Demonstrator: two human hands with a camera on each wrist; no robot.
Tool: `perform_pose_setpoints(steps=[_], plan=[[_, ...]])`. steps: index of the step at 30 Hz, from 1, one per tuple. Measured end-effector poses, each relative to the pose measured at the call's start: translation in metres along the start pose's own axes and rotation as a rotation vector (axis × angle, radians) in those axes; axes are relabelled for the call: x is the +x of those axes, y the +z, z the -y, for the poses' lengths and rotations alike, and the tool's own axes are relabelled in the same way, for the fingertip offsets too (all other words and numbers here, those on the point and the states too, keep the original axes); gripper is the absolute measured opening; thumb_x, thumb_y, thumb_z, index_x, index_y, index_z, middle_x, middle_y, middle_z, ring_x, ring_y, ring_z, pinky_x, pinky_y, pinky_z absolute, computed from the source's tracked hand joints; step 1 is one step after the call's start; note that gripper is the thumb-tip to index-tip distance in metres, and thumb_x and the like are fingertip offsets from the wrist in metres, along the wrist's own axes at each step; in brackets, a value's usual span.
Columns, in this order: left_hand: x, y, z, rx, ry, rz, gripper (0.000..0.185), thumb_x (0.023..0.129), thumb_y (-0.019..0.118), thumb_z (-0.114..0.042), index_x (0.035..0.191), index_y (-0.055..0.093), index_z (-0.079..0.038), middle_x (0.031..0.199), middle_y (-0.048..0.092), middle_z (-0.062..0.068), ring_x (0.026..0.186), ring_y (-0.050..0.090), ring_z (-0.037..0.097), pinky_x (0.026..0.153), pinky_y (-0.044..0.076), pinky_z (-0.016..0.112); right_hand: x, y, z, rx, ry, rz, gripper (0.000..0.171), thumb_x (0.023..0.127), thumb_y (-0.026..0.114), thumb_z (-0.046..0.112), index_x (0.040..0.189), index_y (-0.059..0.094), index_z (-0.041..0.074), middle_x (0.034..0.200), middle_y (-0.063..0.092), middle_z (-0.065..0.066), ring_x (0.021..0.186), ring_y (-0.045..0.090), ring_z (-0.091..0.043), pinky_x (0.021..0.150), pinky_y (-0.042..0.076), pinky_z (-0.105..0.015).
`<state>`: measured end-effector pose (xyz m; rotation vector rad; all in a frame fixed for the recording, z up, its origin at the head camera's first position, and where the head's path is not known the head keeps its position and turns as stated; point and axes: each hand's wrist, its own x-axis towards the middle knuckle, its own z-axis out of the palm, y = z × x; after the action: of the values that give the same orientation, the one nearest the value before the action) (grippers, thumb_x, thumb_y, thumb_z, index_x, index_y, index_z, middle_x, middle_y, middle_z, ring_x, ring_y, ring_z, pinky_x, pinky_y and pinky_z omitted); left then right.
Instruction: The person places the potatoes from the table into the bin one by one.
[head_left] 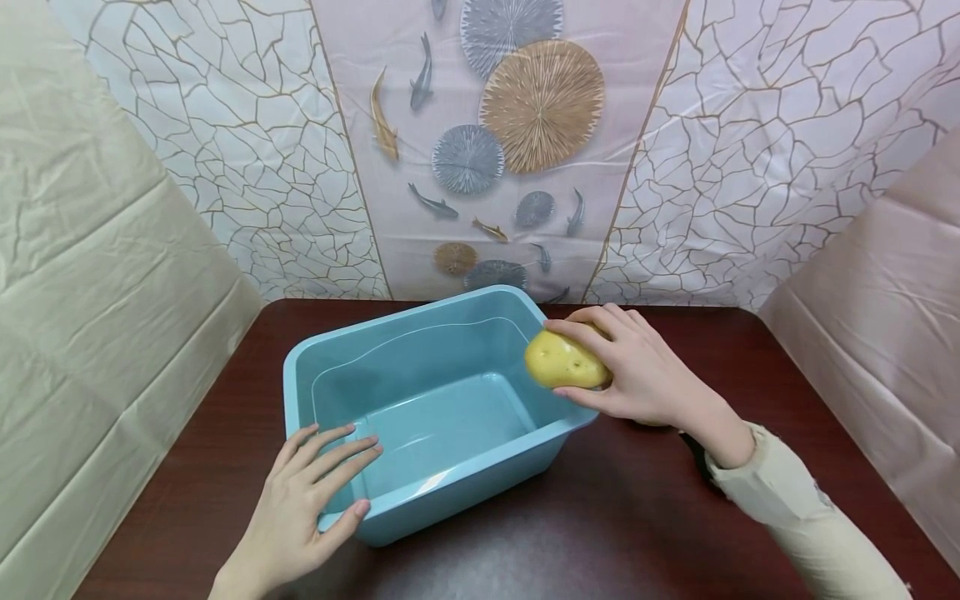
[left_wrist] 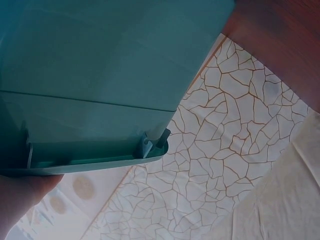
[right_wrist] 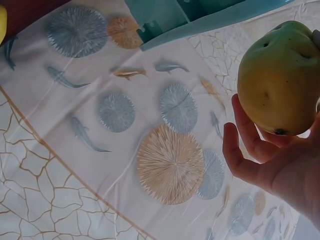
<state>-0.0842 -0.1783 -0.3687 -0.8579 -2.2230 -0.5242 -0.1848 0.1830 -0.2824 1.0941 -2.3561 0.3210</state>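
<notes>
A: Head view, item by item?

B: One blue plastic tub (head_left: pixel 442 408) on one dark brown table (head_left: pixel 637 517), standing at a slant to the table edge. One yellow potato (head_left: pixel 564 361), gripped in my right hand (head_left: pixel 637 375), fingers curled round it, held at the tub's right rim just above the wall. My left hand (head_left: pixel 303 500) lies on the tub's near-left corner, fingers straight and spread over the rim, thumb against the outer wall. Two hands, one potato, one tub. Behind: a printed backdrop (head_left: pixel 480 150) with fish and round discs, crackle-pattern panels either side. My right sleeve (head_left: pixel 795 517) is cut off at the frame's lower edge; a dark strap at that wrist is mostly hidden.

A: Left wrist view?

B: One tub underside and outer wall (left_wrist: pixel 100 75), filling most of the frame, its rim lip showing. Only a blurred sliver of my left hand (left_wrist: pixel 20 200) shows at the lower-left corner; finger pose cannot be told here. Table corner (left_wrist: pixel 285 40) at upper right.

A: Right wrist view?

B: One potato (right_wrist: pixel 280 80), dark eyes visible, cut off at the right edge, cradled in my right hand (right_wrist: pixel 275 165). Tub rim (right_wrist: pixel 210 20) at top, partly out of frame. A yellow sliver at the far left edge, too little to identify
</notes>
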Motion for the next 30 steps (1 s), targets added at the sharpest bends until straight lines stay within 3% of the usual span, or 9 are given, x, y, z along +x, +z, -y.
perform_pose_setpoints(steps=[30], plan=[[-0.001, 0.000, 0.000, 0.002, -0.006, 0.013, 0.040, 0.090, 0.040, -0.042, 0.115, 0.061, -0.018, 0.111, 0.063, -0.001, 0.110, 0.051, 0.022, 0.098, 0.023, 0.041, 0.027, -0.004, 0.009, -0.005, -0.112, 0.073, 0.066, 0.068, 0.068, 0.050, 0.126, 0.049, 0.024, 0.110, 0.053, 0.000, 0.091, 0.044, -0.014, 0.070, 0.035, -0.030]])
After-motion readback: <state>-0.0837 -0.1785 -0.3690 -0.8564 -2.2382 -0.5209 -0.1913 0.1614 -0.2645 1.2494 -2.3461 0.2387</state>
